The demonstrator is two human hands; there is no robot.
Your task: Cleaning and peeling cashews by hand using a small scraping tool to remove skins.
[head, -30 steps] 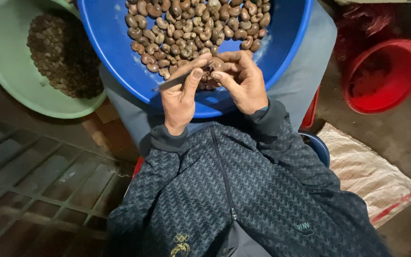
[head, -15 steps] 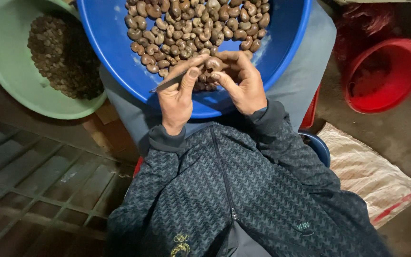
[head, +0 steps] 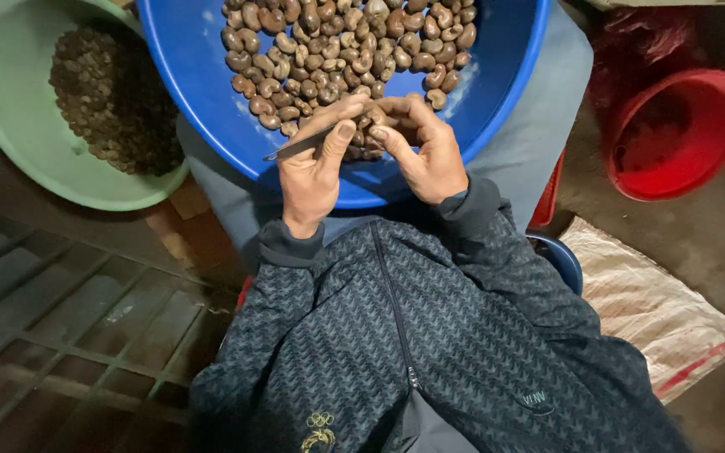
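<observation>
Since the earlier frame, the left hand [head: 312,172] has barely shifted; its thumb now lies higher along the thin metal blade [head: 295,144], and the right hand [head: 430,155] stays curled close beside it. Both hands hover over the near rim of the blue basin [head: 211,92], at about 6 o'clock of its pile. The left hand grips the blade, which points toward 8 o'clock. The right hand's fingers pinch a brown nut [head: 379,126] at the blade's inner end. More nuts [head: 346,50] fill the basin toward 12 o'clock. A green bowl [head: 18,143] of darker shells sits at 9 o'clock, a red bucket [head: 681,134] at 3 o'clock.
</observation>
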